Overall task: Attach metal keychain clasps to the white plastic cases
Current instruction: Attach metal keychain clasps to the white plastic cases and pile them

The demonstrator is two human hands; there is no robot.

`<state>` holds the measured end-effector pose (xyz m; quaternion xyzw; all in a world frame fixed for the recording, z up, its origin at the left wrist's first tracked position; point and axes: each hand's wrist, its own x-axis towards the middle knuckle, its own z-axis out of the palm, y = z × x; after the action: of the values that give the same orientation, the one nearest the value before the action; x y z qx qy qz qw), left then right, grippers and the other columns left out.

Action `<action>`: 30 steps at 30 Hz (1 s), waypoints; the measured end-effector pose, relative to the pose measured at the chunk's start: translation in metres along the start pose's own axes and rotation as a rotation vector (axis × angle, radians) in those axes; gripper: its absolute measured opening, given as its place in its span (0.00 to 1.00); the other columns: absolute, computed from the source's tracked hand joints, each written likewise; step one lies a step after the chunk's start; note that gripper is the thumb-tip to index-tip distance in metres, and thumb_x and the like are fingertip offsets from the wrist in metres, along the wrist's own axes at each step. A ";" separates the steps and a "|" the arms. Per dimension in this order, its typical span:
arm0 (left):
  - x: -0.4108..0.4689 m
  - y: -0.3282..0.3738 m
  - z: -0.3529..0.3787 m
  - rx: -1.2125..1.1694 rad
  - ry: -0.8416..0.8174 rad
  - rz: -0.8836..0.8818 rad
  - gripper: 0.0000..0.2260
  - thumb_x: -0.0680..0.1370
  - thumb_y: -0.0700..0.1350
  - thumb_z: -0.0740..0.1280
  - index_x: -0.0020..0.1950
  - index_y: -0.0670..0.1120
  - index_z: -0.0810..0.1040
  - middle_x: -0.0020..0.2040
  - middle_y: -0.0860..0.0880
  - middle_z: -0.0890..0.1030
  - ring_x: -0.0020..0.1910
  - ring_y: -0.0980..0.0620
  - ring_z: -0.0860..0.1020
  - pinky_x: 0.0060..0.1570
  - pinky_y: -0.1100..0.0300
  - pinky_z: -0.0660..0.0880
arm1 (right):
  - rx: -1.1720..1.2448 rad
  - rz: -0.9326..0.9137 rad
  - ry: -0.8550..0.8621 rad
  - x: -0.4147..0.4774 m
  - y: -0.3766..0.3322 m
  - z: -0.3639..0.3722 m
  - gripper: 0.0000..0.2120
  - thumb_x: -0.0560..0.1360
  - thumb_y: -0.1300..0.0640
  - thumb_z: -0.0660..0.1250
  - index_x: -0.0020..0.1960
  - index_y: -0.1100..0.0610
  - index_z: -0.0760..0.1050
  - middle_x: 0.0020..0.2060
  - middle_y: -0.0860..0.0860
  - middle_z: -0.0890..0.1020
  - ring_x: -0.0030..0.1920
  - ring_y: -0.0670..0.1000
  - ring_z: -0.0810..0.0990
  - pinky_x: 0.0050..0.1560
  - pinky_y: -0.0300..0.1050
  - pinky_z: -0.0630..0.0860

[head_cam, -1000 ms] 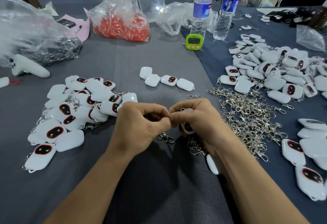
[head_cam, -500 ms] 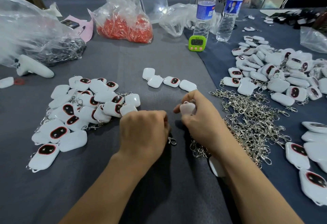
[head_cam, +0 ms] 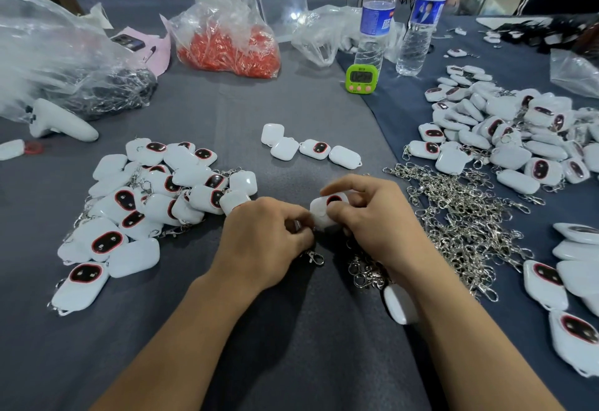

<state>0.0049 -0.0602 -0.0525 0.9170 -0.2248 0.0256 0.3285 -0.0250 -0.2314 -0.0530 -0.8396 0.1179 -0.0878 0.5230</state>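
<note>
1. White, the plastic case (head_cam: 324,214) sits at the middle of the grey table (head_cam: 291,345), gripped between the curled fingers and thumb of the right hand (head_cam: 372,225).
2. At the case's 8 o'clock, the left hand (head_cam: 262,238) is curled tight, pinching a metal clasp (head_cam: 315,257) whose hook hangs out beneath it.
3. A heap of loose clasps (head_cam: 463,216) lies at 3 o'clock of the hands, a pile of clasped cases (head_cam: 146,203) at 9 o'clock, and a row of four cases (head_cam: 311,148) at 12 o'clock.

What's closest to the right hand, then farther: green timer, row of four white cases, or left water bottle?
1. Row of four white cases, just beyond the right hand.
2. Green timer, farther back.
3. Left water bottle, behind the timer.
</note>
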 end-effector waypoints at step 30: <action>0.003 0.002 0.000 -0.608 0.152 -0.037 0.11 0.72 0.40 0.76 0.41 0.58 0.87 0.34 0.55 0.85 0.30 0.60 0.80 0.34 0.68 0.76 | 0.743 0.333 -0.177 -0.002 -0.011 -0.016 0.09 0.76 0.70 0.63 0.48 0.66 0.82 0.35 0.61 0.80 0.21 0.47 0.66 0.19 0.34 0.57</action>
<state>0.0073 -0.0626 -0.0507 0.7763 -0.1801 0.0196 0.6038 -0.0301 -0.2403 -0.0364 -0.5677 0.1670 0.0340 0.8054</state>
